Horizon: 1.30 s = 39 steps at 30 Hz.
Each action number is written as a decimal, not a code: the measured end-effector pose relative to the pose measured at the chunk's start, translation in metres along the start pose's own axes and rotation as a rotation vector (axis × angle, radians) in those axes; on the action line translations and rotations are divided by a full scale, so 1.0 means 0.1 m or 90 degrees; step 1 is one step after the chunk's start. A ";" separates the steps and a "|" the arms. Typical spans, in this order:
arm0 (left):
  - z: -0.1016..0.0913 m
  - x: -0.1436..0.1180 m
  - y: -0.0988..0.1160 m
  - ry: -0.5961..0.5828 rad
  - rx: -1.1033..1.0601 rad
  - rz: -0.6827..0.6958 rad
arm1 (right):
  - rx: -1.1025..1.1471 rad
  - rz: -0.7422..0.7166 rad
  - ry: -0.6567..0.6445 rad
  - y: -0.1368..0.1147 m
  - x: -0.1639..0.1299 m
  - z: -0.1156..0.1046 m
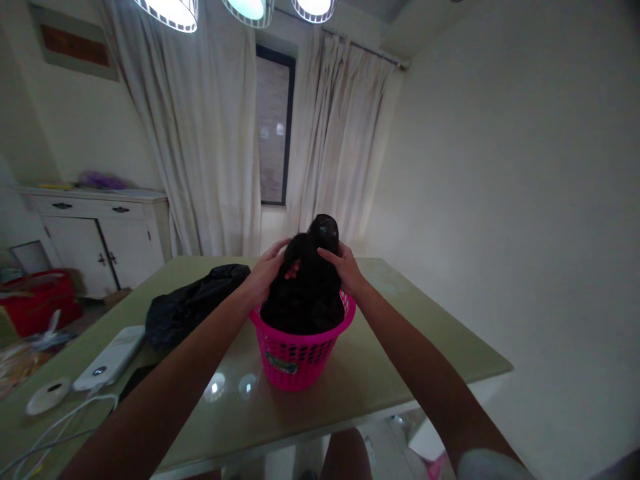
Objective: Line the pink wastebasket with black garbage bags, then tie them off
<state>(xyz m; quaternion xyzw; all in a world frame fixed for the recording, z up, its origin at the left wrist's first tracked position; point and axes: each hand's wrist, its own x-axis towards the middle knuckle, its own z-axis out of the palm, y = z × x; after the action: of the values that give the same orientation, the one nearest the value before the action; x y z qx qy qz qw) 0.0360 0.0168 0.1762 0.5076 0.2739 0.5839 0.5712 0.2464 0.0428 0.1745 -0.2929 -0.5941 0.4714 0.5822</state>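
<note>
The left hand (267,272) and right hand (346,268) are grasping a black bag (305,305) bulging from a pink basket (299,360) near the front edge of the worktop (400,340).

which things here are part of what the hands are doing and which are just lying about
In hand:
black bundle, held in the left hand and right hand
pink basket, under the bundle

Apparently just lying about:
dark crumpled bag
white device
round white object
purple item on the cabinet
</note>
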 end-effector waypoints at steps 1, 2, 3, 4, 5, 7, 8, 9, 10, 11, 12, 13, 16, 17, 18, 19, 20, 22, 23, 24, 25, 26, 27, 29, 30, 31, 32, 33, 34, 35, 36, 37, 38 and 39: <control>0.02 -0.01 0.01 -0.018 0.030 0.000 | -0.039 -0.030 -0.010 0.00 0.03 0.10; 0.04 -0.03 0.02 -0.039 0.065 -0.010 | -0.087 -0.060 -0.037 0.00 0.06 0.19; 0.05 -0.05 0.03 -0.061 0.106 -0.027 | -0.136 -0.088 -0.076 -0.01 0.07 0.26; 0.05 -0.06 0.05 -0.076 0.147 -0.044 | -0.177 -0.111 -0.117 -0.02 0.08 0.31; 0.05 -0.08 0.07 -0.080 0.182 -0.055 | -0.201 -0.123 -0.157 -0.02 0.07 0.34; 0.05 -0.10 0.09 -0.057 0.217 -0.057 | -0.192 -0.107 -0.236 -0.04 0.02 0.38; 0.04 -0.10 0.08 -0.036 0.222 -0.049 | -0.169 -0.080 -0.274 -0.05 -0.02 0.39; 0.03 -0.09 0.08 -0.014 0.225 -0.033 | -0.142 -0.047 -0.309 -0.05 -0.06 0.40; 0.03 -0.08 0.07 0.006 0.230 -0.014 | -0.122 -0.019 -0.339 -0.05 -0.10 0.41; 0.02 -0.06 0.05 0.018 0.240 0.001 | -0.110 -0.005 -0.352 -0.04 -0.13 0.41; 0.02 -0.05 0.04 0.023 0.257 0.012 | -0.107 -0.002 -0.347 -0.02 -0.14 0.42; 0.03 -0.04 0.03 0.025 0.283 0.016 | -0.112 -0.006 -0.320 0.00 -0.13 0.42; 0.07 -0.06 0.02 0.034 0.451 0.033 | -0.151 -0.038 -0.144 0.11 -0.01 0.39; 0.09 -0.09 0.03 0.047 0.543 0.067 | -0.173 -0.041 -0.089 0.14 0.05 0.37; 0.12 -0.13 0.03 0.062 0.645 0.110 | -0.197 -0.037 -0.048 0.17 0.11 0.35; 0.14 -0.18 0.03 0.072 0.747 0.156 | -0.219 -0.030 -0.021 0.20 0.15 0.34; 0.16 -0.23 0.03 0.069 0.843 0.194 | -0.241 -0.028 -0.006 0.22 0.19 0.32; 0.18 -0.31 0.02 0.019 0.981 0.235 | -0.288 -0.058 -0.007 0.25 0.22 0.31; 0.18 -0.34 0.02 -0.016 1.011 0.250 | -0.310 -0.086 -0.026 0.26 0.22 0.31; 0.16 -0.35 0.02 -0.042 1.014 0.272 | -0.330 -0.113 -0.059 0.26 0.21 0.31; 0.14 -0.34 0.02 -0.050 0.998 0.295 | -0.343 -0.130 -0.104 0.26 0.19 0.31; 0.11 -0.32 0.02 -0.042 0.971 0.316 | -0.348 -0.128 -0.154 0.26 0.17 0.31; 0.08 -0.30 0.02 -0.025 0.941 0.331 | -0.346 -0.111 -0.197 0.25 0.14 0.31; 0.02 -0.23 0.05 0.008 0.893 0.347 | -0.318 -0.050 -0.246 0.20 0.06 0.30; 0.00 -0.20 0.06 0.016 0.874 0.349 | -0.287 -0.010 -0.259 0.16 0.01 0.30; -0.02 -0.17 0.07 0.021 0.855 0.344 | -0.244 0.037 -0.268 0.12 -0.05 0.29; -0.04 -0.15 0.08 0.029 0.830 0.330 | -0.193 0.086 -0.279 0.07 -0.10 0.29; -0.05 -0.12 0.09 0.039 0.799 0.306 | -0.145 0.127 -0.295 0.02 -0.15 0.30; -0.05 -0.10 0.09 0.050 0.759 0.274 | -0.111 0.154 -0.314 -0.03 -0.19 0.30; -0.05 -0.09 0.09 0.058 0.709 0.238 | -0.102 0.156 -0.330 -0.06 -0.21 0.31; -0.05 -0.07 0.09 0.058 0.650 0.197 | -0.122 0.130 -0.333 -0.09 -0.23 0.31; -0.04 -0.07 0.08 0.052 0.584 0.151 | -0.172 0.081 -0.315 -0.10 -0.23 0.32; -0.03 -0.06 0.08 0.041 0.515 0.102 | -0.240 0.018 -0.272 -0.10 -0.23 0.32; -0.03 -0.07 0.08 0.029 0.453 0.054 | -0.312 -0.047 -0.215 -0.09 -0.23 0.32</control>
<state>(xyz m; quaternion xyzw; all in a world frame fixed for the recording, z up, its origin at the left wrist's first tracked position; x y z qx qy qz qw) 0.0293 0.0098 0.1802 0.6726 0.4515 0.4863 0.3274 0.2210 0.0122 0.1772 -0.3207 -0.7888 0.3346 0.4037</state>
